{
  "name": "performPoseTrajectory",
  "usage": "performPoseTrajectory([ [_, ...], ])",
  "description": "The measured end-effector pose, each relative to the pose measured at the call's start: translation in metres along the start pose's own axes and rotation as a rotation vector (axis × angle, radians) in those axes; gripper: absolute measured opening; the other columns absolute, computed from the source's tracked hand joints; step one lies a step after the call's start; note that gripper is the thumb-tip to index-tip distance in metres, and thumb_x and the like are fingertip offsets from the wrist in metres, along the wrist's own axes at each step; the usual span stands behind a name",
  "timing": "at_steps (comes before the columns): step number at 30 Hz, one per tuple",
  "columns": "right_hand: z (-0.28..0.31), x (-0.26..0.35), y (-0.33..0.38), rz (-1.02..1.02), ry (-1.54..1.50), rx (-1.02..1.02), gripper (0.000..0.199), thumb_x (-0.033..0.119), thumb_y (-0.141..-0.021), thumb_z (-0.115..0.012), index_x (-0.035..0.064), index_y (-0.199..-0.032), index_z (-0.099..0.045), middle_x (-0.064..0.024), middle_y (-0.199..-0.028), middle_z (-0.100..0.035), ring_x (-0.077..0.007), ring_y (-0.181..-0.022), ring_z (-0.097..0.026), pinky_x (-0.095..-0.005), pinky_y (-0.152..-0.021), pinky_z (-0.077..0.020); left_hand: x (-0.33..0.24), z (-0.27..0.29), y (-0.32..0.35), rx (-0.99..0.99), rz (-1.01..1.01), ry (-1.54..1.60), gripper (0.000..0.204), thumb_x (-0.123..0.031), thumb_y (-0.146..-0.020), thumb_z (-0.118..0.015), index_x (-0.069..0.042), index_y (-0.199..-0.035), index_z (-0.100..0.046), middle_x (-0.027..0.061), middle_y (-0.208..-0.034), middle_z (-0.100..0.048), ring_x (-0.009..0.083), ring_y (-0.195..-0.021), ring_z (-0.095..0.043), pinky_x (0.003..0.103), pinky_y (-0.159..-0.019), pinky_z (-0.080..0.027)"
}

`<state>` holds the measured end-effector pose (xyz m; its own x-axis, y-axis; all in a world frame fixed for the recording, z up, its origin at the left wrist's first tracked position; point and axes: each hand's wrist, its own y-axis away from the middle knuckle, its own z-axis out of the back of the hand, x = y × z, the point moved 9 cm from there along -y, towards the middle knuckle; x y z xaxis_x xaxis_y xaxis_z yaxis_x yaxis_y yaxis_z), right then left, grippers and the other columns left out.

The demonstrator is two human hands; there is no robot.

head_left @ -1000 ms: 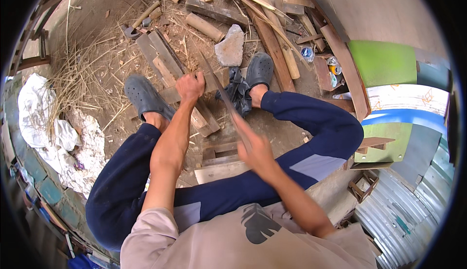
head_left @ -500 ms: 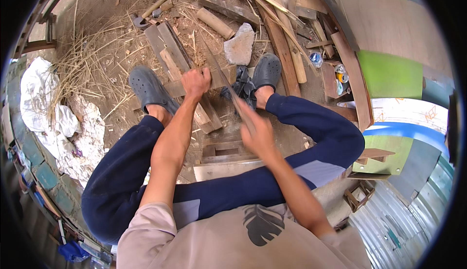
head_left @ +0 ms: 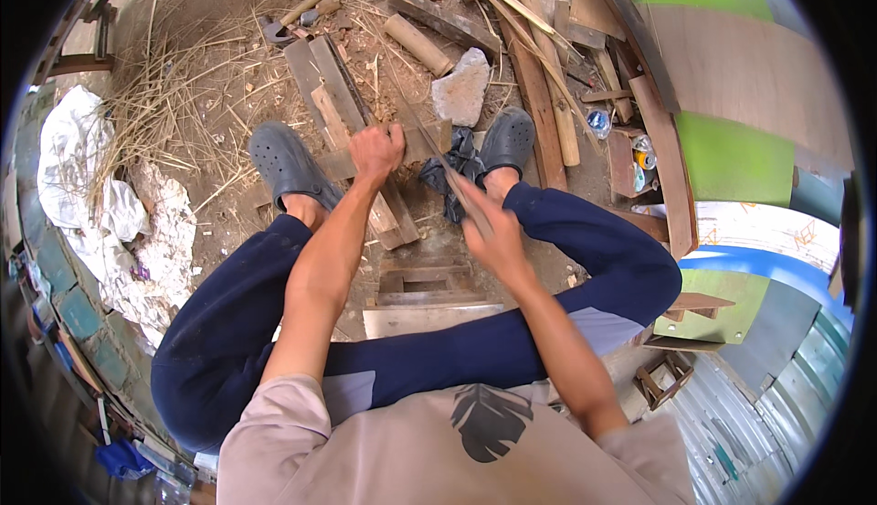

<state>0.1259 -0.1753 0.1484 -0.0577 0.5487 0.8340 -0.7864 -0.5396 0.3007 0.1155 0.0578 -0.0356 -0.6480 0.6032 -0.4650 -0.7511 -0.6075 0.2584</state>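
My left hand [head_left: 377, 150] is closed on a short wooden board [head_left: 422, 142], pressing it down across longer planks [head_left: 340, 94] on the ground. In my right hand [head_left: 496, 238] is the grip end of a handsaw [head_left: 449, 172]. Its narrow blade slants away to the upper left and crosses the board near its right end, just right of my left hand. Motion smears the saw and my right hand a little, so the teeth cannot be made out. A crumpled black plastic bag [head_left: 448, 176] lies beneath the saw, by my right shoe.
My shoes [head_left: 290, 165] flank the planks. Ahead lie a pale stone [head_left: 461, 87], a bamboo piece [head_left: 417, 44] and long timbers [head_left: 525, 75]. Straw [head_left: 164, 112] and a white sack [head_left: 78, 162] are at left. A small wooden stool-like piece [head_left: 425, 276] sits between my legs.
My right hand and the saw have moved slightly forward along the blade's line. My left hand keeps its place on the board. The whole view has shifted a little.
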Motion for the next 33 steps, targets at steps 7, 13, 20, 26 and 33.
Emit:
performPoseTrajectory([
  [7,-0.015,0.016,-0.006,-0.081,0.251,0.113,0.072,0.008,-0.08,-0.065,0.0221,-0.149,-0.05,-0.0234,-0.115,-0.07,-0.0447,-0.087,-0.07,-0.0486,-0.08,-0.0573,0.015,0.005,-0.021,0.002,0.099,0.0,0.053,-0.046,-0.092,-0.049,-0.002,-0.087,-0.078,0.0291,-0.08,-0.07,0.0439,-0.076,-0.071,0.053,-0.076,-0.054],
  [13,0.037,0.029,0.076,0.038,0.155,0.042,0.07,0.0,-0.076,-0.062,0.0157,-0.144,-0.056,-0.0244,-0.123,-0.067,-0.0429,-0.094,-0.07,-0.0416,-0.082,-0.0586,0.005,0.02,-0.017,-0.015,0.071,0.08,0.051,-0.043,-0.092,-0.049,-0.001,-0.086,-0.077,0.0302,-0.077,-0.068,0.0459,-0.075,-0.07,0.053,-0.076,-0.054],
  [20,-0.033,-0.019,-0.068,0.129,0.074,0.066,0.067,0.003,-0.08,-0.062,0.0186,-0.145,-0.056,-0.0258,-0.111,-0.07,-0.043,-0.083,-0.07,-0.0455,-0.072,-0.0573,0.002,0.01,-0.006,-0.01,0.029,0.078,0.048,-0.039,-0.091,-0.049,-0.001,-0.083,-0.076,0.0303,-0.076,-0.067,0.0472,-0.075,-0.069,0.053,-0.074,-0.053],
  [26,0.021,0.011,0.036,0.076,0.155,0.082,0.07,0.002,-0.076,-0.062,0.0133,-0.145,-0.054,-0.0243,-0.123,-0.067,-0.0406,-0.09,-0.072,-0.0421,-0.078,-0.0595,0.012,0.014,-0.021,-0.014,0.081,0.063,0.049,-0.04,-0.092,-0.047,-0.002,-0.083,-0.076,0.0301,-0.076,-0.067,0.0474,-0.075,-0.068,0.054,-0.074,-0.053],
  [33,-0.015,-0.018,-0.04,0.169,0.085,0.059,0.069,0.006,-0.079,-0.062,0.0212,-0.146,-0.054,-0.0219,-0.11,-0.071,-0.0403,-0.069,-0.069,-0.045,-0.066,-0.0589,0.004,0.007,-0.011,0.04,0.061,0.052,0.047,-0.038,-0.092,-0.045,-0.003,-0.088,-0.076,0.0292,-0.079,-0.068,0.0479,-0.078,-0.068,0.055,-0.076,-0.052],
])
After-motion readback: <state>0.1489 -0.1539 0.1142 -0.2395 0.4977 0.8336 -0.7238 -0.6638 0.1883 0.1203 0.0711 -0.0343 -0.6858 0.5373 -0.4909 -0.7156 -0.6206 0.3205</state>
